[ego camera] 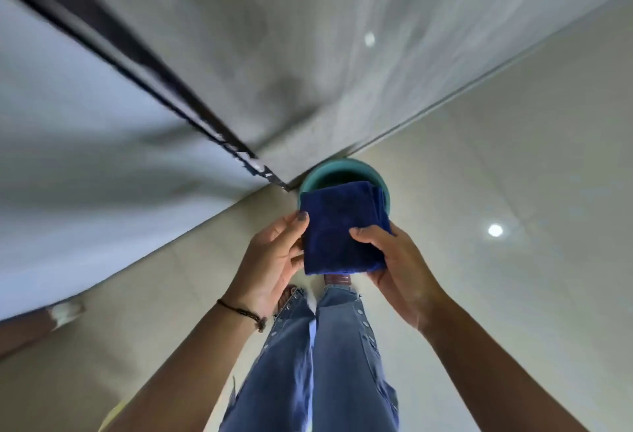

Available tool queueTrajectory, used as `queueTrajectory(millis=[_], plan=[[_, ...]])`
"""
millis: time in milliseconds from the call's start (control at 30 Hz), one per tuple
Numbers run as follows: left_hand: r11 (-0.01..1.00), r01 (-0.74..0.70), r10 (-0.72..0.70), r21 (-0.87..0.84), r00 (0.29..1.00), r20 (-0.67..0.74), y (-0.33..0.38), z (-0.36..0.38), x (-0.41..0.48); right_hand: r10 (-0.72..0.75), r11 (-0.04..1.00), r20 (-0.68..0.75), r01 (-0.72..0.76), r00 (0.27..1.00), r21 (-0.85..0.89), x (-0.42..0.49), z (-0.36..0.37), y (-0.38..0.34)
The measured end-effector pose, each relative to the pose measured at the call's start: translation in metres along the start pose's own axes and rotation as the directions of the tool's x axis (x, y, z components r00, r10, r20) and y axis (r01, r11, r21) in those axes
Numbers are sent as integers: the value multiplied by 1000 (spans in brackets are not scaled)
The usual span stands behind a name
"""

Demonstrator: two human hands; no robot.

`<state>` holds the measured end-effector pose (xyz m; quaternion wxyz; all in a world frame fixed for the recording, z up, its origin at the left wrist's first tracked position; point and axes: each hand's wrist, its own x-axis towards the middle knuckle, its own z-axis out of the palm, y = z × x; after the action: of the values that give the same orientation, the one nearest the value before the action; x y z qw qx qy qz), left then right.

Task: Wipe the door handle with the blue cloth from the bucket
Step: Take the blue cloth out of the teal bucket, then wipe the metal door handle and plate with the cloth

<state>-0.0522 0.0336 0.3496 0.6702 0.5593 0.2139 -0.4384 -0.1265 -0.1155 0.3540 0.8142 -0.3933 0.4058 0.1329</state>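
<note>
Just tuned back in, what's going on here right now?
A person stands looking down and holds a folded blue cloth in both hands, the left hand on its left edge and the right hand on its right side. The cloth is above a teal bucket that sits on the tiled floor by the wall. No door handle is in view, so wiping has not begun.
</note>
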Motion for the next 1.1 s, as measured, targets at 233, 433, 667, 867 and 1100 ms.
queueTrajectory(millis=[233,433,667,867,1100], plan=[[960,-278,281,44,944,-174,66,-40,-191,3,1000,294,-3,956,-1,-138,117,-32],[857,-503,497,108,756,-427,64,-113,-309,194,934,529,10,826,-358,-188,223,0],[649,-760,476,42,362,-802,48,-260,-394,152,805,624,270,766,-528,-215,356,64],[630,-715,454,304,21,-891,48,-422,-473,-123,774,669,493,733,-398,-243,486,144],[627,-523,598,577,-151,-787,94,-563,-557,-542,588,597,775,591,-234,-295,626,223]])
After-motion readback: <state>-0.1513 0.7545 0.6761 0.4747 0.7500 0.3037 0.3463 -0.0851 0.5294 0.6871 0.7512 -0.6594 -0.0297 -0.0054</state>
